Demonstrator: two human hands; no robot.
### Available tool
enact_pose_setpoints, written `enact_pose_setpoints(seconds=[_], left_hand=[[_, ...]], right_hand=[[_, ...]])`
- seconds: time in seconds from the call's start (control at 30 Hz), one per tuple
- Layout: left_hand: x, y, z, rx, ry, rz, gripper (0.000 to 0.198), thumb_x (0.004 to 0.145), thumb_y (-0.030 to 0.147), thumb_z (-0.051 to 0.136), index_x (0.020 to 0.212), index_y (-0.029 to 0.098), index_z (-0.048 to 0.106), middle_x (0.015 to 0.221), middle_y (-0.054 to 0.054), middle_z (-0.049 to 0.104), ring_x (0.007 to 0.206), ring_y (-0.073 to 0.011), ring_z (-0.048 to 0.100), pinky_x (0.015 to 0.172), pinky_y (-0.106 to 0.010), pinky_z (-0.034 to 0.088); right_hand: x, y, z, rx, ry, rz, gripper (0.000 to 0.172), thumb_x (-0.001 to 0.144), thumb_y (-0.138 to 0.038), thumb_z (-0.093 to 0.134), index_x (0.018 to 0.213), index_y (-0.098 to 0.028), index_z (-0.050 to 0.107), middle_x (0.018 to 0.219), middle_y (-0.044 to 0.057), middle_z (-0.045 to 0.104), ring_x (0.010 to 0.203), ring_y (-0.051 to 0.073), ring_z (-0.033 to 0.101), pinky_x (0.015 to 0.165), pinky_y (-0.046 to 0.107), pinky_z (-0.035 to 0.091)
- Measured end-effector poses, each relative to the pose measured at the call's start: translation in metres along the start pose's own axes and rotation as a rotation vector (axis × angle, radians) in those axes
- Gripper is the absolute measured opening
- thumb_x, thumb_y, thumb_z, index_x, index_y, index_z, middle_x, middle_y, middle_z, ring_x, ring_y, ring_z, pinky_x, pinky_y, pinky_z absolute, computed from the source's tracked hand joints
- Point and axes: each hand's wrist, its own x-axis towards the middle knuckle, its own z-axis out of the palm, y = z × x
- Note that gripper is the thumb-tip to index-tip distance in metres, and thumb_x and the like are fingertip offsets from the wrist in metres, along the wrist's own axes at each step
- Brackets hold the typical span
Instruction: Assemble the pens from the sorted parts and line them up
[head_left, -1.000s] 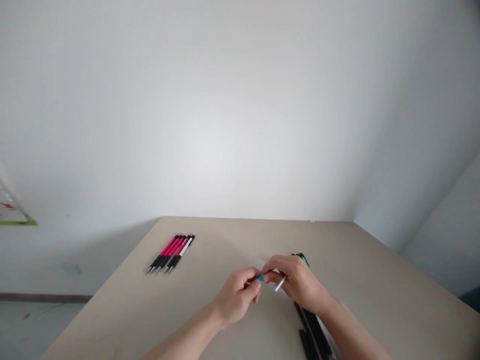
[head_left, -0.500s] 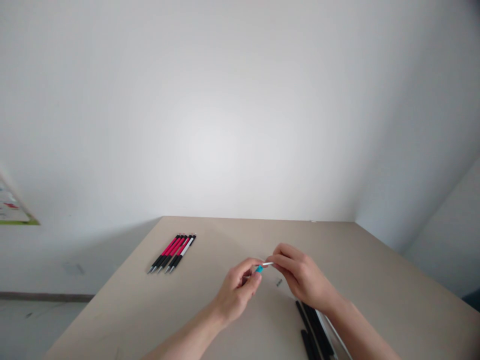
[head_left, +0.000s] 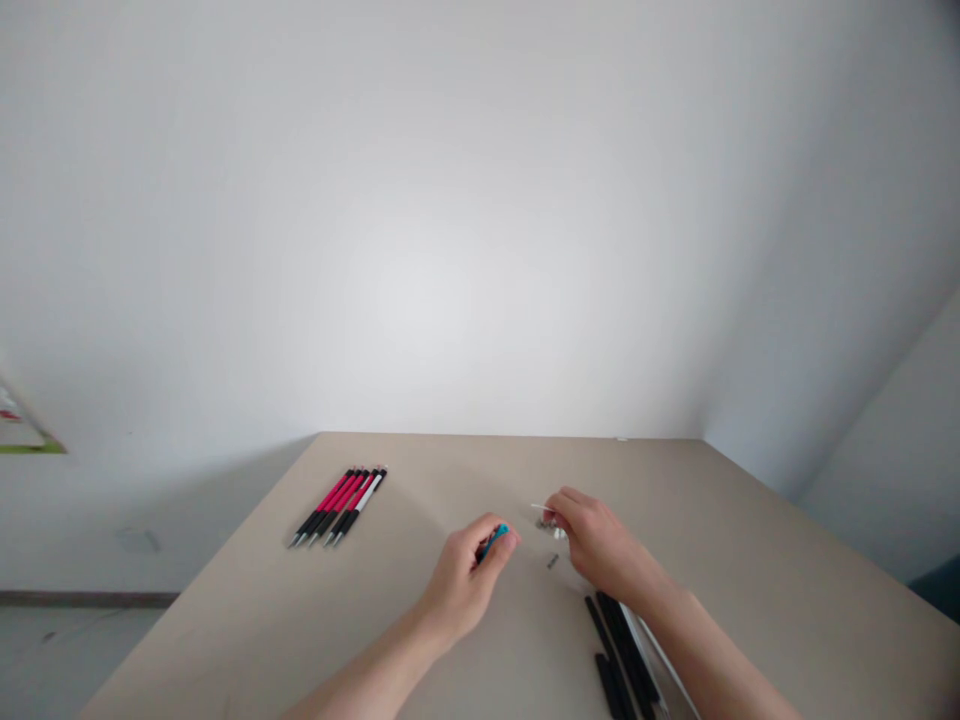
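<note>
My left hand (head_left: pixel 471 572) is closed around a short teal piece with a dark end (head_left: pixel 495 537), which looks like a pen part. Most of that piece is hidden in the fingers. To its right, my right hand (head_left: pixel 592 535) pinches a thin white stick (head_left: pixel 538 506) whose tip points left. Small silvery and white bits (head_left: pixel 553 527) lie below the right fingertips. A tiny spring-like part (head_left: pixel 553 562) rests on the table just nearer to me. The two hands are apart.
Several red and black pens, one with a white barrel (head_left: pixel 365 493), lie side by side at the left of the beige table (head_left: pixel 450 470). Black pen tubes (head_left: pixel 624 640) and thin white rods (head_left: pixel 667 660) lie under my right forearm. A white wall (head_left: pixel 480 250) stands behind.
My hands have separated. The white stick has come away from the teal piece with my right hand, while my left hand has shifted slightly left. Small bits now show below the right fingers.
</note>
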Motion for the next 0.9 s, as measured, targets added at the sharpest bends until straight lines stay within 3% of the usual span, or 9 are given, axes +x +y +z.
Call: enact_pose_setpoints(seconds=[0.17,0.27,0.37,0.63,0.9], left_hand=[[0.003,0.001,-0.003,-0.007,0.042,0.238,0.030,0.093,0.040,0.046,0.087,0.016,0.063,0.080,-0.005,0.059,0.077,-0.0153,0.053,0.072,-0.024,0.041],[0.005,0.005,-0.005,-0.044,0.067,0.379,0.024,0.093,0.034,0.047,0.087,0.017,0.063,0.093,-0.008,0.063,0.097,-0.0195,0.055,0.090,-0.031,0.041],[0.005,0.008,-0.006,-0.042,0.075,0.426,0.020,0.093,0.029,0.048,0.086,0.019,0.063,0.100,-0.009,0.064,0.111,-0.0212,0.051,0.099,-0.037,0.037],[0.002,0.006,-0.005,-0.129,0.048,0.404,0.019,0.093,0.028,0.048,0.085,0.018,0.062,0.101,-0.011,0.064,0.117,-0.0232,0.050,0.097,-0.038,0.041],[0.003,0.011,-0.004,-0.166,0.089,0.440,0.019,0.092,0.028,0.050,0.082,0.017,0.061,0.095,-0.011,0.065,0.110,-0.0236,0.055,0.092,-0.035,0.044]], right_hand=[[0.002,0.001,-0.005,-0.062,0.007,0.116,0.017,0.081,-0.011,0.050,0.088,-0.018,0.063,0.083,0.005,0.063,0.074,0.017,0.059,0.068,0.025,0.040],[-0.001,-0.003,-0.016,-0.076,-0.119,0.022,0.017,0.077,-0.012,0.054,0.083,-0.022,0.066,0.076,0.001,0.065,0.072,0.016,0.059,0.066,0.025,0.037],[-0.004,-0.003,-0.022,-0.087,-0.235,-0.051,0.017,0.072,-0.012,0.057,0.080,-0.024,0.067,0.074,-0.001,0.066,0.071,0.016,0.060,0.065,0.025,0.035],[-0.007,0.002,-0.010,-0.120,-0.319,-0.009,0.010,0.069,-0.013,0.057,0.066,-0.019,0.063,0.075,0.002,0.067,0.071,0.017,0.059,0.062,0.025,0.034],[-0.006,-0.004,-0.011,0.079,-0.113,-0.123,0.021,0.072,-0.003,0.046,0.082,-0.019,0.055,0.074,0.000,0.062,0.067,0.014,0.054,0.062,0.023,0.035]])
